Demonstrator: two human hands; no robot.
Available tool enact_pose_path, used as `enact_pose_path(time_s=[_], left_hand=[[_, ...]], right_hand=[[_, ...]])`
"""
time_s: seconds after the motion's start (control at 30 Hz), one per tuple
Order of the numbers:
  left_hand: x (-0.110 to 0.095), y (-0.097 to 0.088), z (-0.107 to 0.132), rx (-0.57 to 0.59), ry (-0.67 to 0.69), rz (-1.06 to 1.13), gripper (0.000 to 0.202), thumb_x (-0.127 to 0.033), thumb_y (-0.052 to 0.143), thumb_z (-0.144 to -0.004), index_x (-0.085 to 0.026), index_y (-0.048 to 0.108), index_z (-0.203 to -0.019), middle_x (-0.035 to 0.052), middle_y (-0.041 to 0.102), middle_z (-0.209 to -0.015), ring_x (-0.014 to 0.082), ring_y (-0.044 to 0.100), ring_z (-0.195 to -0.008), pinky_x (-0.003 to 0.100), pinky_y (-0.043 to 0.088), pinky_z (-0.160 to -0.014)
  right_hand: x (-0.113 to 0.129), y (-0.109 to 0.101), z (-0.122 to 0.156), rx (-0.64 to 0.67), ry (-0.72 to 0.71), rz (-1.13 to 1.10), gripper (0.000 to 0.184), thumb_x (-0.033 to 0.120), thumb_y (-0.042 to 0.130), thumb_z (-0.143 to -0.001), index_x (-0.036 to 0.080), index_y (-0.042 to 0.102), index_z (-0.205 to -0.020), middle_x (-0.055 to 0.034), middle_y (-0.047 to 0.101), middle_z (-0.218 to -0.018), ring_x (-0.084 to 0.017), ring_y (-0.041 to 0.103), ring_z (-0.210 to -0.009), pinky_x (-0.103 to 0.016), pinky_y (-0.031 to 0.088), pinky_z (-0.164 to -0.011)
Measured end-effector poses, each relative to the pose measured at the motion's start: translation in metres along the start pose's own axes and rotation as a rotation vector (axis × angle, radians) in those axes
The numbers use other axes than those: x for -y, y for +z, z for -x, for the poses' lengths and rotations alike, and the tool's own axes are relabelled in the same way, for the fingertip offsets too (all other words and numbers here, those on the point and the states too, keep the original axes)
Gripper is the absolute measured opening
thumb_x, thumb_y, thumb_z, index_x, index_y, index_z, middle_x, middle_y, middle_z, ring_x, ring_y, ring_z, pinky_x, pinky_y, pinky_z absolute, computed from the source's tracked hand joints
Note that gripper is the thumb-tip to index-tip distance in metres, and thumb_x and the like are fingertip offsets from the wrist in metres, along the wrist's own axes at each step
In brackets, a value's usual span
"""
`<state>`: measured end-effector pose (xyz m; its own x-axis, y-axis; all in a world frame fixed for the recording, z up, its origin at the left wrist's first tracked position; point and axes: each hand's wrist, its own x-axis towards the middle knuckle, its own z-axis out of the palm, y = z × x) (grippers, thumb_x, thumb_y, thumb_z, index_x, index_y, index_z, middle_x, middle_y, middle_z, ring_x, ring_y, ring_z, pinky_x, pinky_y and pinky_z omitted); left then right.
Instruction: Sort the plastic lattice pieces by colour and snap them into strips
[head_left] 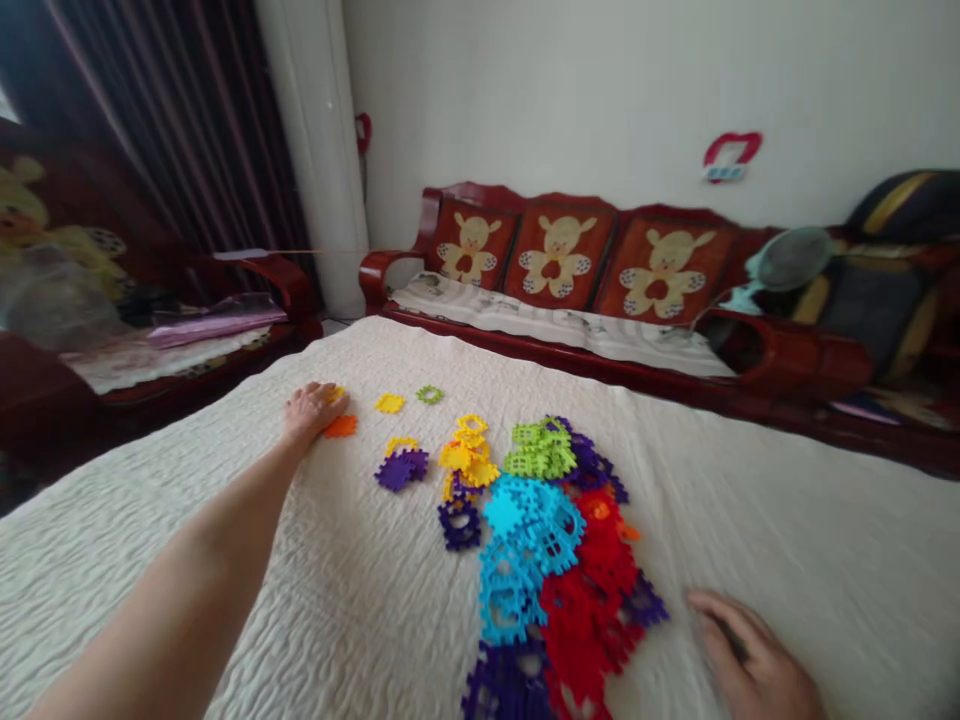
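My left hand [311,408] reaches far forward and lies over a yellow plastic tile [337,393], its fingers stretched out. An orange tile [341,427] sits right beside its fingers. My right hand [757,660] rests low on the right, fingers bent, with a gap between thumb and forefinger and nothing held. Between the hands spreads a heap of notched interlocking tiles: light blue tiles [517,555], red tiles [585,620], green tiles [540,448] and purple tiles [510,680]. Yellow tiles [469,455] lie left of the heap.
A quilted cream cover [360,600] lies under everything. Apart from the heap are a single yellow tile [390,403], a green ring-shaped tile [430,395] and a purple tile [401,468]. Behind stands a wooden sofa [555,335] with bear-patterned cushions; a fan [795,258] is at right.
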<state>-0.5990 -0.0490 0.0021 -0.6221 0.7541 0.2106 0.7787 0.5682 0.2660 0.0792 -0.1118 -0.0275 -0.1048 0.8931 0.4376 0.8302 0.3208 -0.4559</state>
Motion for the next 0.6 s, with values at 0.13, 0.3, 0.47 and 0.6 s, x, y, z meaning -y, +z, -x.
enact_pose_path(time_s=[0.13,0.3,0.47,0.6], left_hand=[[0.001,-0.001,0.006,0.011,0.117,0.055,0.041,-0.043,0.044,-0.085,-0.024,0.061,-0.117,0.0064,0.058,-0.129,0.0252,0.054,-0.115,0.035,0.039,-0.103],[-0.027,0.0,0.043,0.022,0.174,0.207,0.041,-0.037,0.042,-0.087,-0.023,0.061,-0.12,0.0042,0.058,-0.132,0.0219,0.054,-0.118,0.032,0.039,-0.104],[-0.085,-0.001,0.097,0.04,0.114,0.432,0.043,-0.04,0.043,-0.09,-0.022,0.06,-0.125,0.0056,0.065,-0.122,0.0221,0.06,-0.111,0.032,0.046,-0.096],[-0.131,0.003,0.127,0.007,0.079,0.545,0.04,-0.038,0.043,-0.091,-0.021,0.061,-0.123,0.0065,0.064,-0.124,0.0216,0.059,-0.114,0.031,0.044,-0.097]], right_hand=[[0.017,-0.002,-0.002,-0.022,0.013,-0.015,0.03,0.04,0.045,-0.077,0.024,0.069,-0.086,-0.0051,0.073,-0.093,-0.023,0.069,-0.086,-0.035,0.055,-0.082],[0.026,-0.005,-0.003,-0.018,-0.009,-0.059,0.027,0.035,0.044,-0.077,0.023,0.068,-0.086,-0.0051,0.072,-0.093,-0.021,0.068,-0.086,-0.034,0.053,-0.083],[0.027,-0.005,-0.003,-0.038,-0.038,-0.105,0.026,0.031,0.044,-0.076,0.023,0.067,-0.084,-0.0052,0.071,-0.089,-0.021,0.066,-0.085,-0.033,0.052,-0.083],[0.025,-0.002,-0.002,-0.055,-0.052,-0.136,0.025,0.028,0.044,-0.076,0.022,0.067,-0.084,-0.0051,0.071,-0.088,-0.021,0.066,-0.084,-0.032,0.051,-0.082]])
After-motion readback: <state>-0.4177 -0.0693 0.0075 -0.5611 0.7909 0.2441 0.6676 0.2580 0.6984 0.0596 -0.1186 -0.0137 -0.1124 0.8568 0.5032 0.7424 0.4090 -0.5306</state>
